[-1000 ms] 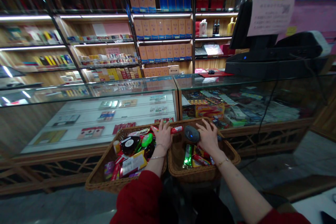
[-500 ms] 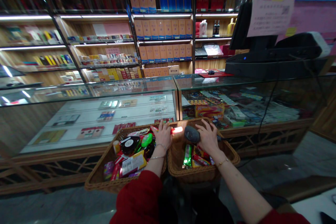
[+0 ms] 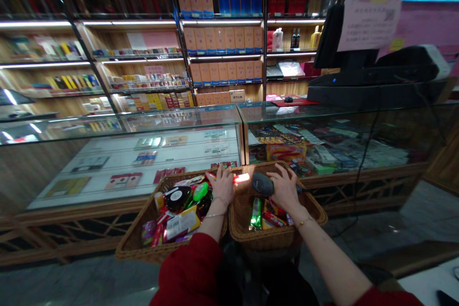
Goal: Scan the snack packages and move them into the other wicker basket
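Note:
My left hand (image 3: pixel 223 185) is closed on a red package (image 3: pixel 237 179) above the inner edge of the left wicker basket (image 3: pixel 134 234). Light falls on the package's right end. Over the right wicker basket (image 3: pixel 247 239), my right hand (image 3: pixel 285 186) grips a dark handheld scanner (image 3: pixel 262 184), its head pointed at the package. Mixed packaged goods fill the left basket, among them a black round container (image 3: pixel 177 198), a green item (image 3: pixel 200 191) and a yellow and white packet (image 3: pixel 182 223). A green packet (image 3: pixel 256 213) and a red packet (image 3: pixel 274 218) lie in the right basket.
Glass display counters (image 3: pixel 242 141) stand just beyond the baskets. A dark monitor (image 3: pixel 328 36) with a pink paper sits at the right, and a cable (image 3: pixel 364 153) hangs in front of the right counter. Behind are shelves of boxes (image 3: pixel 222 40). A white surface (image 3: pixel 430 279) is at lower right.
The cable in front of the right counter has shifted slightly. Both hands, the package and the scanner are in nearly the same places.

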{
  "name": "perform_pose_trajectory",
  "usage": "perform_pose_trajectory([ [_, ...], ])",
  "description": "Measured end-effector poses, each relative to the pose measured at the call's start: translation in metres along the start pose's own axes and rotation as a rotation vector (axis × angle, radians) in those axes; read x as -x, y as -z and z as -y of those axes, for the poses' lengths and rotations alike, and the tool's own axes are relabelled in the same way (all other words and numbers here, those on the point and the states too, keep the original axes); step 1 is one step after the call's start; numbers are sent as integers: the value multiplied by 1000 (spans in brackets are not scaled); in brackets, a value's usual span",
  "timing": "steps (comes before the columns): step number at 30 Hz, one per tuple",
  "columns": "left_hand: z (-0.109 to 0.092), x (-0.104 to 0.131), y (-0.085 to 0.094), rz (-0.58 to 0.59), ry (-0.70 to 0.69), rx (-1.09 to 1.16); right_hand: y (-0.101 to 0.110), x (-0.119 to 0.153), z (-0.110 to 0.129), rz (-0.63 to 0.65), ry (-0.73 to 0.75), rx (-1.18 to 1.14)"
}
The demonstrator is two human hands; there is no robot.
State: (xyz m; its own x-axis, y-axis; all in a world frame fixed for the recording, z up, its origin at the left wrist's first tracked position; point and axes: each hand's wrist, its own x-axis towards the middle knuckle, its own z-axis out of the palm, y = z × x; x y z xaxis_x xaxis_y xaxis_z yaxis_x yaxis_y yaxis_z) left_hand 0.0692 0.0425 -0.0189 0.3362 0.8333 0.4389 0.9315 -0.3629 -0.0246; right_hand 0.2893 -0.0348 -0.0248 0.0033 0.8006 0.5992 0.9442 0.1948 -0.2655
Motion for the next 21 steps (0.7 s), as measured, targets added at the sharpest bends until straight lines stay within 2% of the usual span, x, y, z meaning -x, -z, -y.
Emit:
perform_pose_trajectory([
  [9, 0, 0, 1, -10, 3, 29, 0, 0, -1, -3, 1, -24],
  [21, 0, 0, 1, -16, 15, 34, -2, 0, -2, -25, -15, 94],
])
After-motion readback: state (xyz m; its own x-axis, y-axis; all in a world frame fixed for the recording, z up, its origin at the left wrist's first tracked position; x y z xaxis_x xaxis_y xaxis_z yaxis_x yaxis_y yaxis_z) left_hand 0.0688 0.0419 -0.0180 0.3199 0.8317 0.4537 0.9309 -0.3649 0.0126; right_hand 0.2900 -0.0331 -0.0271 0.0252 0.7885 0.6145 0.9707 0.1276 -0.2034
